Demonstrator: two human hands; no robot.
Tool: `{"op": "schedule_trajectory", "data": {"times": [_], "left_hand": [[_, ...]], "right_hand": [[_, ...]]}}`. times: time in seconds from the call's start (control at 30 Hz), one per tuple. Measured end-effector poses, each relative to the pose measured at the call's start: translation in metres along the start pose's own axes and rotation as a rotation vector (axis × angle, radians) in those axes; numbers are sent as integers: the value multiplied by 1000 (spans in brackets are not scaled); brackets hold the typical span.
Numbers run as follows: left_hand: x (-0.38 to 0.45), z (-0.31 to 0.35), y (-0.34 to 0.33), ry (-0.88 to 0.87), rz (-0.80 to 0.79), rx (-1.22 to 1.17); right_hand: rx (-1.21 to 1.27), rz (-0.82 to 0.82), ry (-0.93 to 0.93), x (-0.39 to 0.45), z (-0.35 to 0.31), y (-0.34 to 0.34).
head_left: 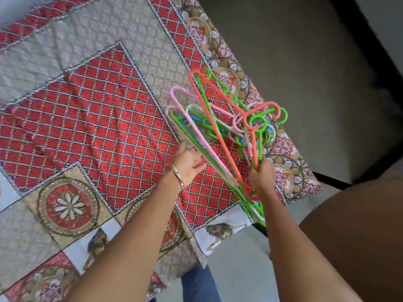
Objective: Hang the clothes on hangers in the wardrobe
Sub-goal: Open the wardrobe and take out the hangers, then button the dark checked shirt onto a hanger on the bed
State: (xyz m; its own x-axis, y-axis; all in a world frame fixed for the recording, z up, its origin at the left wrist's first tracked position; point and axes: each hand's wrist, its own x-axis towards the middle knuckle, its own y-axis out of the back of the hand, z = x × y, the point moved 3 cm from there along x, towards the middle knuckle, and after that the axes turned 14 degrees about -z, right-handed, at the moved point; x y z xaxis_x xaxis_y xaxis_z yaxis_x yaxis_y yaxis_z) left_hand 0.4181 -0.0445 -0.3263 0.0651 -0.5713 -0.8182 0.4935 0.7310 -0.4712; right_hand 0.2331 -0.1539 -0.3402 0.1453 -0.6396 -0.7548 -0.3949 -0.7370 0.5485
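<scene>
Over patterned bedspread (98,110), right hand (261,177) gripping thin plastic hangers (218,136), left hand (187,164) spread open

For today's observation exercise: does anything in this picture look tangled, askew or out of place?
Yes. The plastic hangers are a jumbled bundle, hooks interlocked and frames crossed at different angles. The right hand grips them at one end; the left hand touches the pink one. The patterned bedcover beneath lies flat.

No readable text or labels (frame is blurred).
</scene>
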Motion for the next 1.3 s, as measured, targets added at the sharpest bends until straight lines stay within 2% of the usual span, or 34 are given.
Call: {"op": "schedule_trajectory", "data": {"times": [0.2,0.3,0.5,0.67,0.8,0.83,0.9,0.97,1.07,1.13,1.3], "left_hand": [[33,-6,0,32,-23,-41],[37,-6,-5,64,-18,31],[19,9,3,104,-45,316],[-3,24,23,106,24,353],[-37,35,52,54,132,327],[-38,36,55,47,148,320],[-59,37,72,21,188,296],[-85,36,91,-13,214,261],[-119,32,116,-77,247,224],[-143,31,138,-125,275,220],[-206,22,218,-192,319,200]], "right_hand": [[-78,-12,13,30,5,6],[-135,8,60,28,6,1],[-194,-12,16,23,8,-4],[-144,-28,-51,17,-3,9],[-169,123,-116,1,-29,15],[-189,181,-95,-3,-40,18],[-253,238,59,-27,-73,5],[-271,177,263,-50,-103,-24],[-197,25,448,-82,-135,-78],[-111,-83,478,-112,-159,-113],[-127,-284,531,-181,-188,-206]]}}
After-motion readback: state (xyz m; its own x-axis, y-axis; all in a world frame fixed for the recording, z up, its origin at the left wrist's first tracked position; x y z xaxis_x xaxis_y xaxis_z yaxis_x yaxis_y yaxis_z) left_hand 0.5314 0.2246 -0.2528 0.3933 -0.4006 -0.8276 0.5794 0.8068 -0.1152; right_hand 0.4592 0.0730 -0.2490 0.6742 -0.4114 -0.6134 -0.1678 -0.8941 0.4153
